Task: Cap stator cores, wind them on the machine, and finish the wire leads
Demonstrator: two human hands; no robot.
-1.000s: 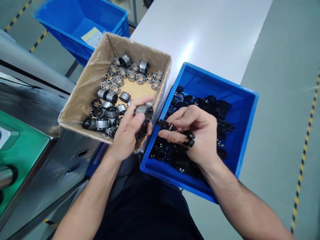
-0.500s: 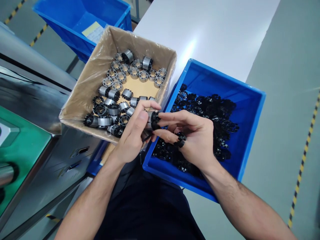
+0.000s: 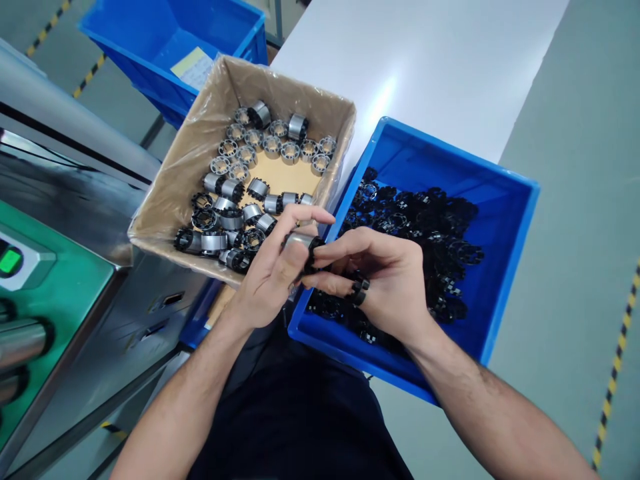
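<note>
My left hand (image 3: 277, 273) is closed on a silver metal cylinder (image 3: 301, 239), thumb across its side and index finger stretched past it. A black toothed plastic ring (image 3: 313, 252) sits at the cylinder's right end. Fingertips of my right hand (image 3: 385, 277) pinch this ring. Another black ring (image 3: 359, 291) is tucked against the right palm, near the base of the thumb. Both hands meet above the gap between a plastic-lined carton (image 3: 175, 193) and a blue bin (image 3: 505, 280). My left hand's lower fingers are mostly hidden.
In the carton lie several metal cylinders (image 3: 290, 153), some with black end rings. Heaped black rings (image 3: 430, 220) fill much of the blue bin's floor. A second blue bin (image 3: 145, 40) holding a paper note stands behind. Left is a machine with a green top (image 3: 65, 267); a white table (image 3: 425, 60) lies ahead.
The cylinder has turned and tilted in my left hand, and the thumb now lies over its side. My right fingers stay on the ring. The whole view has shifted slightly.
</note>
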